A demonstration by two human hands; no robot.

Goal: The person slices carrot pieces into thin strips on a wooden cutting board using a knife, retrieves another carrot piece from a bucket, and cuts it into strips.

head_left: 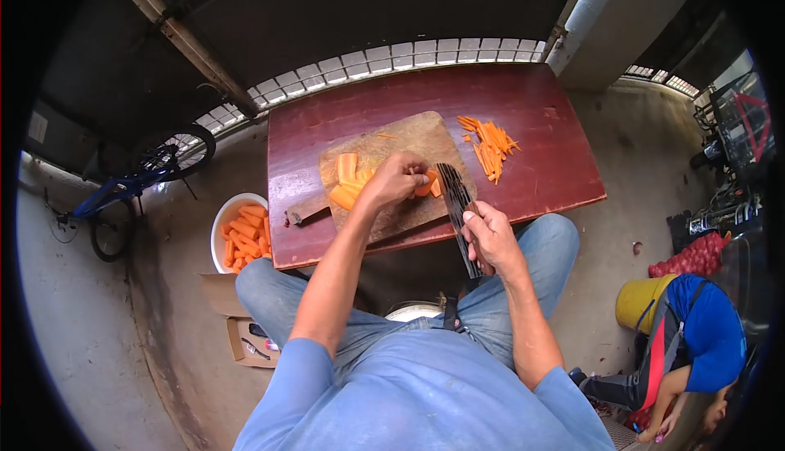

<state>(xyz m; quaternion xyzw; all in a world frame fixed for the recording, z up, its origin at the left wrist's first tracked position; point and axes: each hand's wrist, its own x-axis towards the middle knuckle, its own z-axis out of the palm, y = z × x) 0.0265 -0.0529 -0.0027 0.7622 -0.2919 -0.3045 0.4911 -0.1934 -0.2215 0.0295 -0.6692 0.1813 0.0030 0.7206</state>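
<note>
My right hand (488, 237) is wrapped round the handle of a wide dark cleaver (455, 206), whose blade lies at the right side of the wooden cutting board (413, 132). On the board, my left hand (401, 177) has its fingers curled at a piece of carrot (426, 183) just left of the blade. Larger carrot pieces (349, 175) lie to the left of that hand. Thin carrot sticks (492, 147) are heaped on the red table (540, 107), right of the board. A second blade (309, 209) sticks out at the board's left edge.
A white tub of carrots (245, 234) stands on the floor left of the table, with an open cardboard box (249, 342) below it. A bicycle (139, 177) is farther left. At right are a bent-over person (703, 336), a yellow bucket (640, 302) and red net sacks (691, 256).
</note>
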